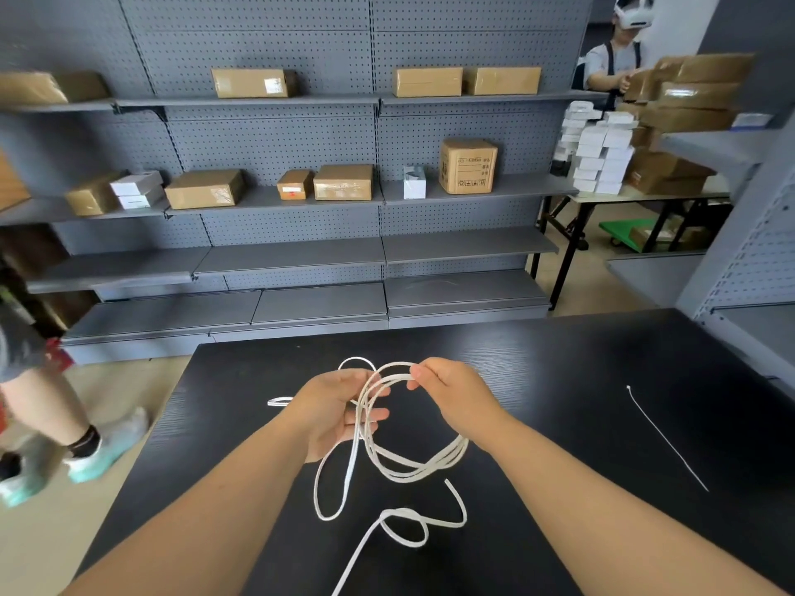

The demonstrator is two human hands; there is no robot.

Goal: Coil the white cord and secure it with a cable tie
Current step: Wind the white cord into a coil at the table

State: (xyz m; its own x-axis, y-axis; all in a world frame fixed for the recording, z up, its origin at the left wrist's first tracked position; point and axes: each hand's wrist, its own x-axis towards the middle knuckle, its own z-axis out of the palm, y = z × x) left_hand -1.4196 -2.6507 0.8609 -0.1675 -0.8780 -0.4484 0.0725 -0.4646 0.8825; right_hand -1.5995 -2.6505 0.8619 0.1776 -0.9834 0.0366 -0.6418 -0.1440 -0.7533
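Left hand (333, 408) fingers curled around white cord (419, 471) loops, right hand (451, 391) pinching loop top, cable tie (664, 436) near counter (559, 380) right edge

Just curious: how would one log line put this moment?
white cord: partly coiled | left hand: holds it | right hand: pinches it | cable tie: on table
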